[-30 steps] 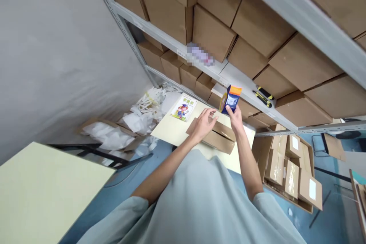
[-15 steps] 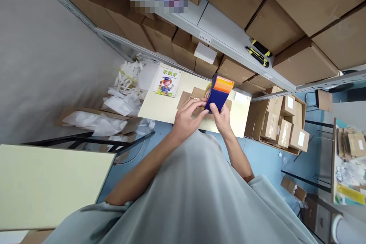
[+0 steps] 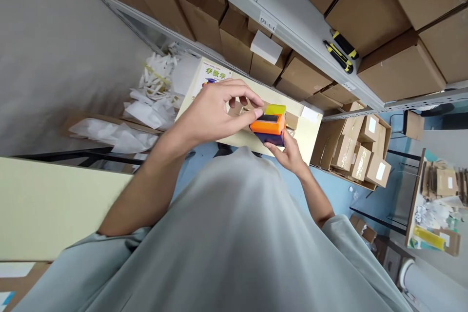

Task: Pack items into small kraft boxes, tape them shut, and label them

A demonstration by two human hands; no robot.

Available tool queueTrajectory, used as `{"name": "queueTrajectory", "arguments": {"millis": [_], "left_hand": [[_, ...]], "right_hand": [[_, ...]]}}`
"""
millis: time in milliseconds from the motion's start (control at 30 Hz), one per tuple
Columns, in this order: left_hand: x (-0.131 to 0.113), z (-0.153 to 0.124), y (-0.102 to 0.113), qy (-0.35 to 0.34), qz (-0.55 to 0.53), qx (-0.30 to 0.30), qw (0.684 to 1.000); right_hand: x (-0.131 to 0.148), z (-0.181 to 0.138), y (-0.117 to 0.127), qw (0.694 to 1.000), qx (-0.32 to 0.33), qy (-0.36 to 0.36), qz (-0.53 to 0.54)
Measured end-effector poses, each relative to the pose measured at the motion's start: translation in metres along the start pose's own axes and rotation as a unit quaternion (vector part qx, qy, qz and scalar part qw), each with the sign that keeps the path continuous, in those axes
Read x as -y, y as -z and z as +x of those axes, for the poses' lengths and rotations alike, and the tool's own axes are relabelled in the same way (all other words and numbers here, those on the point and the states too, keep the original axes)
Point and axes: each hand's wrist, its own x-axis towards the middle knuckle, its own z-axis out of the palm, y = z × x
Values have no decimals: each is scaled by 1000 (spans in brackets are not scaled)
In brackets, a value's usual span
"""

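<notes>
head view, two hands (image 3: 290,153), one likely dispenser (image 3: 268,129)

A grey-walled storeroom is spreading around a steel shelf rack (image 3: 288,5).
A plain grey wall (image 3: 54,48) is filling the left side, while brown cartons (image 3: 402,75) are crowding the rack's tiers. A pale table (image 3: 305,136) is standing close below the rack, another cream tabletop (image 3: 62,209) is occupying the lower left, and a cluttered table (image 3: 416,200) is showing at the far right. Blue floor (image 3: 336,190) is running between them, and soft, even light is falling across the room.
</notes>
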Motion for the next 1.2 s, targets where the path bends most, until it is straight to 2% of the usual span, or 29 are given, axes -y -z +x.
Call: {"name": "queueTrajectory", "arguments": {"millis": [167,333,533,600,700,767,800,900,1000,1133,1200], "left_hand": [[8,-3,-8,7,-11,17,1000],[-2,-9,-17,-15,46,-6,999],[-22,-33,-21,-23,90,7,996],[-33,-36,-17,-63,120,18,991],[-51,-33,-9,-211,192,14,958],[-61,-27,-6,-295,229,0,928],[-64,-24,-5,-312,239,-3,919],[-68,-18,-9,-300,232,-3,925],[-68,-16,-16,-281,205,-6,937],[-69,-17,-21,-220,194,-10,956],[-70,-18,-21,-215,191,-9,958]], "right_hand": [[-9,-6,9,999,15,10,-28],[-20,-10,9,999,13,17,-35],[-38,-17,5,988,-49,104,-106],[-44,-21,7,979,-66,146,-128],[-51,-25,13,970,-81,190,-131],[-54,-28,18,971,-77,184,-132],[-55,-29,20,973,-72,173,-137],[-57,-34,24,975,-63,153,-150],[-58,-39,27,969,-80,173,-158],[-57,-39,31,930,-119,221,-268],[-54,-36,34,908,-139,252,-305]]}}
